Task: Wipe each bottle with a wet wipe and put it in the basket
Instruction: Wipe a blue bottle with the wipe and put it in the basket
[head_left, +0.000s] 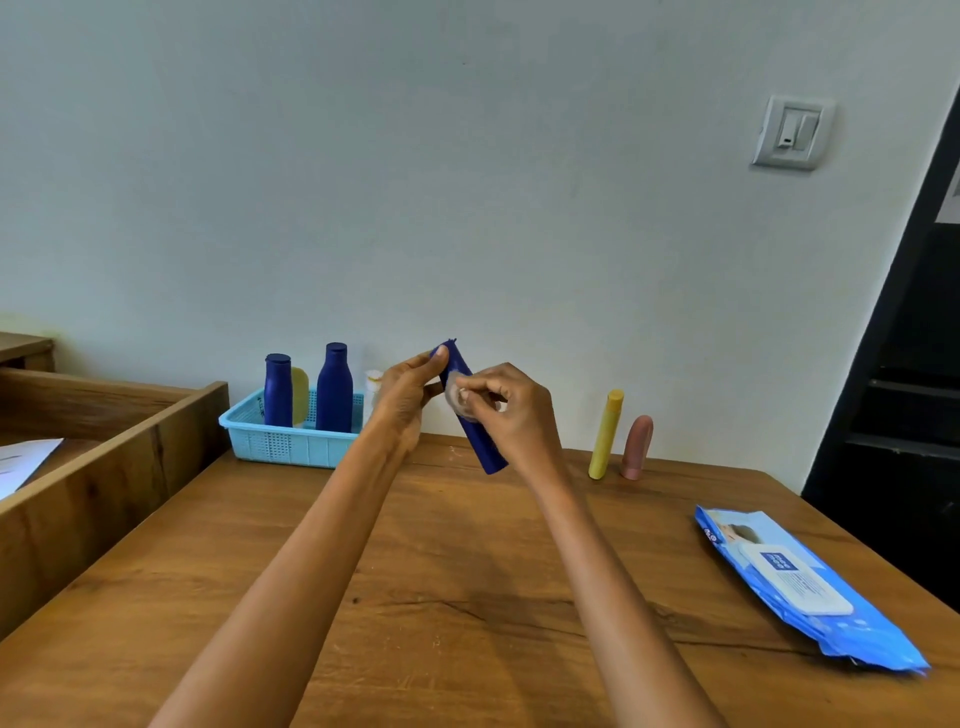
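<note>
A dark blue tube is held tilted above the table, its upper end gripped by my left hand. My right hand pinches a small crumpled wet wipe against the tube's middle. A light blue basket stands at the back left with two dark blue bottles and a yellow item upright in it. A small white bottle shows behind my left hand. A yellow tube and a pink bottle stand at the back right.
A blue pack of wet wipes lies at the table's right edge. A wooden tray-like frame with a white paper borders the left. The wall is close behind the table.
</note>
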